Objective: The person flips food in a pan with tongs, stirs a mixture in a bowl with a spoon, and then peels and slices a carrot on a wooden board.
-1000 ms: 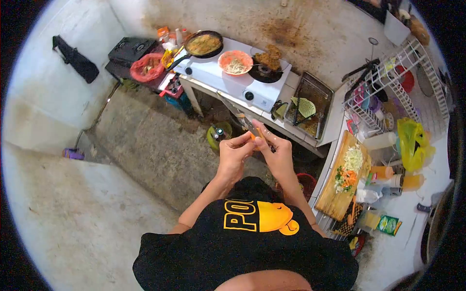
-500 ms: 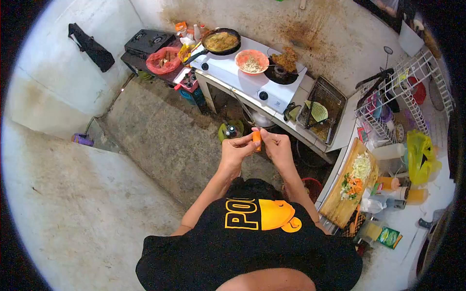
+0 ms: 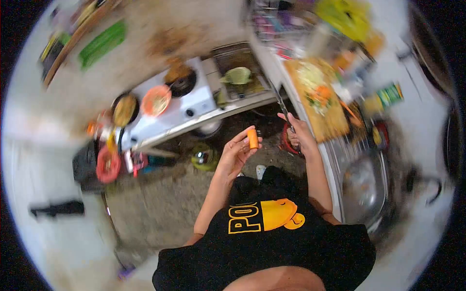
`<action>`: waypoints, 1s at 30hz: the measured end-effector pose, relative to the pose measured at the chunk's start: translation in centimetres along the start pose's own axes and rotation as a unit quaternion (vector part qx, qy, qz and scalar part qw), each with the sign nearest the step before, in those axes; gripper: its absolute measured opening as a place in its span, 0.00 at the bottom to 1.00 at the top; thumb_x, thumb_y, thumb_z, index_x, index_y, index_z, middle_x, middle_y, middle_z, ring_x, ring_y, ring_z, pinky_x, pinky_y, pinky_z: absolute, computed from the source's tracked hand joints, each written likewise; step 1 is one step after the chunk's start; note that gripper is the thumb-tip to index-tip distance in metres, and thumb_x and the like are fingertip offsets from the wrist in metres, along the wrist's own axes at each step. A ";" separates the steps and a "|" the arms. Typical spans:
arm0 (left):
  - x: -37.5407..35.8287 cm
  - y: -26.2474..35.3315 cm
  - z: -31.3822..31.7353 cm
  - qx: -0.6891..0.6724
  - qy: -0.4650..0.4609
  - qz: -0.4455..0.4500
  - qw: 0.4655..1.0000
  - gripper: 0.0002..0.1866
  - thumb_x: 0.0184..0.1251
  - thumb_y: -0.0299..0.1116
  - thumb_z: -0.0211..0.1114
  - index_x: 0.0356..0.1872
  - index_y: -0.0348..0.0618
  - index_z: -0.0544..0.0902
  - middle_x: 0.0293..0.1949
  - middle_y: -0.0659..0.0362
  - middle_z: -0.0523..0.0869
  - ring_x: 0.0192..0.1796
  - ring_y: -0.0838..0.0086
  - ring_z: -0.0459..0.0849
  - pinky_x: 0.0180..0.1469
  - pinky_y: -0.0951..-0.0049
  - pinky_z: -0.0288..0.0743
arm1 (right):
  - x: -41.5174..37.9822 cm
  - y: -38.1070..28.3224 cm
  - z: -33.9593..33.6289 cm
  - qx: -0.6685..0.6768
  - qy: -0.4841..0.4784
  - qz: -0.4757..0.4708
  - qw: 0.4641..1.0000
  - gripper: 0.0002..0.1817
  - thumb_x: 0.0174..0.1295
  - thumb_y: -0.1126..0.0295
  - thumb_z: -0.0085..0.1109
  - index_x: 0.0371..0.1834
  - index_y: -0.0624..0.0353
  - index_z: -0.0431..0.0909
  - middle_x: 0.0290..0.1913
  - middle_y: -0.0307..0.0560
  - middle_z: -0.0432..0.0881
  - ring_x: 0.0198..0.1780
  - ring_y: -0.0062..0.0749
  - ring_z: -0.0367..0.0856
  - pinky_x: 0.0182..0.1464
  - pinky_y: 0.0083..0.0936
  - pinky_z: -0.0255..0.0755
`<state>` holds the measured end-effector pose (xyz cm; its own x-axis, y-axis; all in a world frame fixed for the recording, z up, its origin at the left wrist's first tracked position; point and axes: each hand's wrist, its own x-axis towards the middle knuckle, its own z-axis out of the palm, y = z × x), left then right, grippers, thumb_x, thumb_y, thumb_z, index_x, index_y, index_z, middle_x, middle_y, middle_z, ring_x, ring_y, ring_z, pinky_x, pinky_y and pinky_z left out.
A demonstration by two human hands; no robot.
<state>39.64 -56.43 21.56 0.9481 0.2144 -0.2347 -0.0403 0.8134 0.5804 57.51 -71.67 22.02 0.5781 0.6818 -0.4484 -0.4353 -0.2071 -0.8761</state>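
My left hand [image 3: 238,151] pinches a short orange piece of carrot [image 3: 253,139] between thumb and fingers, in front of my shirt. To its right, my right hand [image 3: 302,136] is wrapped round the handle of a knife [image 3: 280,100]. The long, thin blade points up and away, towards the corner between sink and counter, and is blurred. Knife and carrot are apart. Beside the right hand lies a wooden cutting board [image 3: 335,127] with shredded pale cabbage [image 3: 310,75] and a heap of chopped orange and green vegetables [image 3: 319,97].
A white stove [image 3: 145,121] at the left bears a pan [image 3: 125,109] and an orange bowl [image 3: 156,101]. A strainer [image 3: 237,75] lies in the tray behind the counter edge. A metal sink [image 3: 361,184] is at my right; bottles and a yellow bag [image 3: 344,19] stand behind the board.
My view has turned right, towards the cutting board. The hands, close together at the carrot before, have parted. My right hand has moved right, and the knife now shows clearly.
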 end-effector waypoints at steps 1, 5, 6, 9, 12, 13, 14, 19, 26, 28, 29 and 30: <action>1.2 -0.4 0.6 0.004 -0.013 -0.018 1.000 0.27 0.63 0.32 0.60 0.63 0.39 0.65 0.47 0.50 0.80 0.45 0.70 0.83 0.45 0.79 0.80 | -2.1 0.9 -2.0 0.014 0.073 -0.010 0.997 0.28 0.64 0.44 0.46 0.58 0.52 0.73 0.11 0.25 0.52 0.10 0.10 0.48 0.13 0.12 0.41; 5.6 -3.8 4.1 0.016 -0.094 -0.124 0.988 0.24 0.64 0.31 0.60 0.61 0.40 0.67 0.47 0.51 0.80 0.45 0.68 0.82 0.45 0.77 0.81 | -12.1 4.8 -8.9 0.055 0.341 -0.027 0.938 0.25 0.64 0.45 0.48 0.54 0.50 0.76 0.11 0.25 0.53 0.10 0.11 0.49 0.13 0.13 0.42; 6.4 -5.0 5.2 0.023 -0.114 -0.142 0.983 0.23 0.64 0.31 0.60 0.60 0.40 0.68 0.47 0.52 0.80 0.46 0.67 0.82 0.45 0.77 0.81 | -14.7 6.1 -10.4 0.041 0.412 -0.020 0.910 0.24 0.63 0.44 0.49 0.53 0.47 0.78 0.11 0.24 0.53 0.10 0.12 0.48 0.12 0.15 0.42; 8.4 -8.9 8.6 0.025 -0.168 -0.215 0.962 0.21 0.63 0.28 0.60 0.57 0.38 0.70 0.45 0.52 0.80 0.45 0.64 0.83 0.45 0.74 0.82 | -21.7 9.6 -14.2 0.076 0.532 -0.024 0.843 0.26 0.62 0.43 0.51 0.53 0.49 0.78 0.11 0.26 0.54 0.10 0.13 0.50 0.13 0.16 0.43; 8.9 -11.9 11.6 0.023 -0.205 -0.275 0.939 0.21 0.61 0.25 0.61 0.56 0.36 0.71 0.45 0.50 0.80 0.47 0.61 0.83 0.47 0.70 0.82 | -25.7 13.0 -17.1 0.113 0.621 -0.018 0.775 0.27 0.60 0.42 0.52 0.55 0.47 0.76 0.12 0.28 0.55 0.10 0.15 0.51 0.14 0.18 0.45; 8.8 -12.8 12.3 0.036 -0.209 -0.295 0.932 0.21 0.61 0.25 0.61 0.56 0.36 0.71 0.46 0.50 0.80 0.47 0.60 0.82 0.47 0.69 0.82 | -26.2 13.8 -17.9 0.144 0.640 -0.038 0.754 0.27 0.59 0.41 0.53 0.53 0.48 0.77 0.12 0.28 0.55 0.10 0.15 0.51 0.14 0.18 0.45; 8.6 -13.5 12.9 0.050 -0.210 -0.311 0.925 0.22 0.60 0.25 0.62 0.57 0.36 0.70 0.47 0.49 0.80 0.48 0.59 0.82 0.47 0.68 0.82 | -26.6 14.4 -18.7 0.172 0.655 -0.060 0.733 0.28 0.58 0.40 0.53 0.52 0.48 0.77 0.13 0.28 0.55 0.10 0.16 0.51 0.13 0.18 0.45; 9.3 -16.7 15.6 0.056 -0.204 -0.354 0.911 0.23 0.60 0.26 0.63 0.57 0.37 0.70 0.48 0.49 0.79 0.49 0.62 0.81 0.50 0.71 0.79 | -25.8 14.3 -23.9 0.246 0.610 -0.038 0.752 0.31 0.59 0.40 0.52 0.55 0.52 0.74 0.13 0.29 0.56 0.10 0.16 0.51 0.13 0.17 0.46; 11.9 -20.2 19.0 0.066 -0.187 -0.340 0.919 0.21 0.64 0.31 0.60 0.58 0.42 0.69 0.50 0.54 0.78 0.48 0.67 0.80 0.49 0.75 0.79 | -22.4 11.2 -25.9 -0.033 0.649 -0.068 0.757 0.29 0.63 0.48 0.50 0.61 0.55 0.69 0.24 0.39 0.75 0.19 0.22 0.68 0.26 0.20 0.67; 12.6 -21.4 19.9 0.068 -0.191 -0.337 0.919 0.21 0.64 0.32 0.60 0.57 0.42 0.70 0.50 0.55 0.78 0.49 0.68 0.80 0.50 0.75 0.78 | -23.1 9.4 -23.7 -0.078 0.561 -0.151 0.810 0.27 0.64 0.53 0.50 0.63 0.55 0.68 0.36 0.44 0.80 0.34 0.26 0.75 0.41 0.24 0.70; 13.0 -22.2 20.4 0.060 -0.201 -0.338 0.918 0.20 0.64 0.32 0.61 0.57 0.42 0.71 0.50 0.55 0.79 0.49 0.68 0.80 0.50 0.75 0.78 | -23.6 8.1 -22.1 -0.096 0.510 -0.194 0.833 0.25 0.65 0.56 0.51 0.63 0.55 0.68 0.42 0.46 0.82 0.41 0.28 0.77 0.48 0.26 0.70; 13.3 -23.0 20.8 0.053 -0.210 -0.342 0.914 0.20 0.64 0.31 0.61 0.56 0.42 0.72 0.49 0.55 0.79 0.49 0.68 0.80 0.51 0.75 0.77 | -23.9 7.0 -20.7 -0.139 0.480 -0.230 0.835 0.25 0.64 0.56 0.52 0.63 0.53 0.68 0.46 0.47 0.81 0.46 0.30 0.78 0.51 0.28 0.69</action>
<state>59.79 -83.51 21.32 0.7783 -0.5700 -0.2633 0.6171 0.6171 0.4883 54.88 -103.93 22.96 0.9850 -0.1158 0.1282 0.0846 -0.3236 -0.9424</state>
